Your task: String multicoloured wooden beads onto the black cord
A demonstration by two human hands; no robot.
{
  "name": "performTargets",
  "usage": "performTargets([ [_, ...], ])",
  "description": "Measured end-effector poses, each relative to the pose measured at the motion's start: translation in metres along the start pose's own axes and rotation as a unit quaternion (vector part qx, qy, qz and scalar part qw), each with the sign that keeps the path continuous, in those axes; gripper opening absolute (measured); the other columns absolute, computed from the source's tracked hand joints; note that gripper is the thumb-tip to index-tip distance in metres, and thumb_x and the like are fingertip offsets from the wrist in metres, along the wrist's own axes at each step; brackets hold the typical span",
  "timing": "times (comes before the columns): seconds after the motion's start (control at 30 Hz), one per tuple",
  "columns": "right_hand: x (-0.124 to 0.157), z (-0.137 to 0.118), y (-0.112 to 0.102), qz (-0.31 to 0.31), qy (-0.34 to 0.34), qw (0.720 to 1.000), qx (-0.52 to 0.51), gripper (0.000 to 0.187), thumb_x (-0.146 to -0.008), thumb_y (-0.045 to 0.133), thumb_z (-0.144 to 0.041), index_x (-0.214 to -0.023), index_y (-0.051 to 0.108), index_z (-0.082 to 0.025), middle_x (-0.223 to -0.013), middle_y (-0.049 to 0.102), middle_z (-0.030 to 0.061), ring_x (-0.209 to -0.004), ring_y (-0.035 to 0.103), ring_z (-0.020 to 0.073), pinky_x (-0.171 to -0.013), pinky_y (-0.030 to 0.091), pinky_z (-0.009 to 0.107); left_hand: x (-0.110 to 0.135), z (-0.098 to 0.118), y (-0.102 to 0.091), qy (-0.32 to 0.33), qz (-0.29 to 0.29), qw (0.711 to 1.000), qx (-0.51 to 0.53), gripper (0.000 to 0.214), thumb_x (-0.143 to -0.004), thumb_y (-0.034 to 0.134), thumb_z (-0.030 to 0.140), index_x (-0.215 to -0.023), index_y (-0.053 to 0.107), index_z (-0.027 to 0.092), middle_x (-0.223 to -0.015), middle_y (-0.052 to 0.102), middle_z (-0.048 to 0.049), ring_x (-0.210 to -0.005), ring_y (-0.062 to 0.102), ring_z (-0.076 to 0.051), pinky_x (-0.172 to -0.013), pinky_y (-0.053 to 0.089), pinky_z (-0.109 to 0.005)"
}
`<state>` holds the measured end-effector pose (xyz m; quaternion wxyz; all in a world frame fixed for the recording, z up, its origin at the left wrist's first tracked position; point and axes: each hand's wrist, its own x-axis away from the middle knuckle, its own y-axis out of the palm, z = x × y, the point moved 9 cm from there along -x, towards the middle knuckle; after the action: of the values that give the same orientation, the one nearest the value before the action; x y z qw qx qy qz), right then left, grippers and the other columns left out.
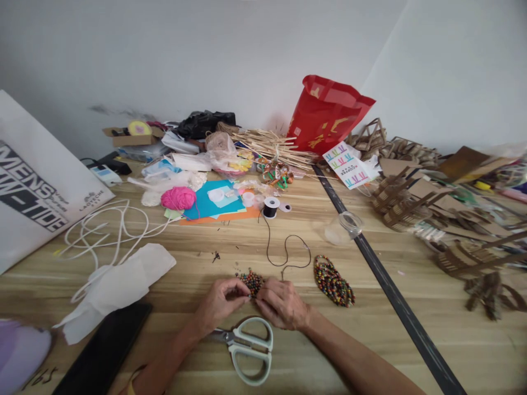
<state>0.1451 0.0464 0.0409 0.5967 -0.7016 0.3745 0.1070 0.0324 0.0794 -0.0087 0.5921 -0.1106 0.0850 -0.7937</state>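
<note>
Over a small heap of multicoloured beads (252, 280), my two hands work close together. My left hand (222, 303) is closed, thumb and index finger pinched at the heap's near edge on something too small to name. Just to its right, my right hand (284, 303) is closed, fingertips on a thin black cord (309, 253). That cord curves back to a white spool of black cord (270, 207). Scissors with pale handles (252, 351) lie right below my hands, blades partly hidden by the left wrist. Finished-looking strands of beads (333, 282) lie coiled to the right.
A clear plastic cup (343, 227) lies near a dark strip (387, 285) along the table. Pink yarn (178, 198), blue sheets (206, 202), and thin sticks (272, 145) crowd the back. A red bag (329, 115) stands there. White cable (123, 219) sprawls left; woven baskets (399, 203) sit right.
</note>
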Motion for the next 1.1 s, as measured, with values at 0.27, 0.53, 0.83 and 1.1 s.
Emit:
performTargets([
  [0.27,-0.0005,-0.001,-0.0008,0.002,-0.005,1.0,0.002,0.007,-0.091,0.045,-0.015,-0.086,0.05,-0.016,-0.071,0.057,0.0036,-0.065,0.051,0.0141,-0.057,0.038,0.024,-0.001,-0.0021,0.0032,0.01,-0.009,1.0,-0.022,0.012,-0.067,0.061,0.015,-0.074,0.07,0.013,-0.073,0.072,-0.0055,-0.07,0.063,-0.018,-0.068,0.05,-0.027],
  [0.53,0.0003,-0.0006,0.0001,-0.002,-0.001,1.0,0.003,0.008,-0.091,0.045,-0.016,-0.086,0.051,-0.016,-0.071,0.058,0.0039,-0.066,0.052,0.0142,-0.056,0.039,0.025,-0.0006,0.002,0.0041,0.013,-0.013,0.999,-0.031,0.007,-0.067,0.062,0.014,-0.069,0.069,0.014,-0.069,0.07,-0.0035,-0.067,0.062,-0.016,-0.067,0.049,-0.025],
  [0.83,-0.0006,-0.0008,-0.0011,0.002,-0.002,1.0,0.0,0.008,-0.091,0.045,-0.015,-0.085,0.051,-0.016,-0.07,0.057,0.0039,-0.065,0.05,0.0143,-0.056,0.038,0.025,-0.0008,0.0027,0.0007,0.015,-0.004,1.0,-0.016,0.006,-0.066,0.062,0.015,-0.068,0.068,0.014,-0.067,0.07,-0.0031,-0.064,0.061,-0.016,-0.065,0.049,-0.025],
  [1.1,-0.0008,-0.0012,-0.0014,0.003,-0.002,1.0,-0.001,0.009,-0.091,0.045,-0.015,-0.085,0.051,-0.015,-0.07,0.057,0.0042,-0.065,0.051,0.0147,-0.056,0.039,0.025,-0.0001,0.0041,0.0014,0.011,-0.002,1.0,-0.027,0.007,-0.067,0.062,0.015,-0.069,0.068,0.013,-0.067,0.069,-0.0038,-0.065,0.061,-0.016,-0.064,0.048,-0.025],
])
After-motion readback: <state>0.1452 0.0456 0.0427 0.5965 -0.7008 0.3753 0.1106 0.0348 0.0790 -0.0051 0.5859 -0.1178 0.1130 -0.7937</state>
